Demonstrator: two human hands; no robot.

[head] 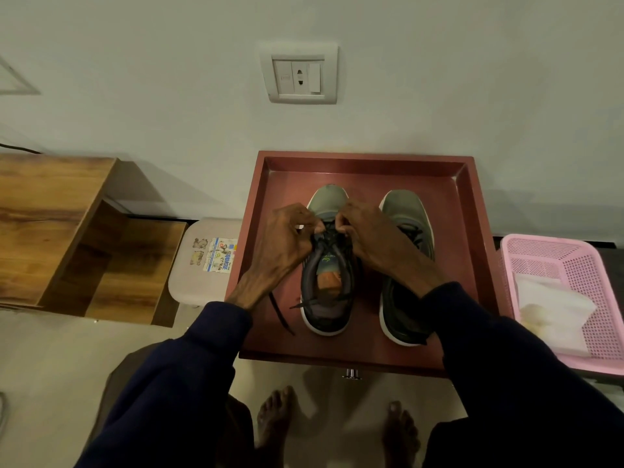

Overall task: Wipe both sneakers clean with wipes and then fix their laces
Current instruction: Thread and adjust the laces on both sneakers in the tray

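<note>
Both my hands are down on the left sneaker (327,300), which sits toe-away-from-me in the red tray (371,162), just beside the right sneaker (401,211) on its right; the two stand side by side, close but apart. My left hand (287,244) comes in from the left with its fingers curled in, pinching the dark laces (330,243) near the far eyelets, and my right hand (368,238) meets it from the other side, fingertips bent and nipped onto the same lacing, my wrist lying across the right sneaker. One loose lace end (281,315) trails out to the left under my left wrist onto the tray floor. To the right of the tray stands a pink basket (557,251) with white wipes (553,305) lying in it. Left of the tray is a pale stool (199,268) with a sticker, and farther left a wooden shelf (50,214). A wall socket (299,77) is on the far wall, and my bare feet (275,420) show on the near floor.
</note>
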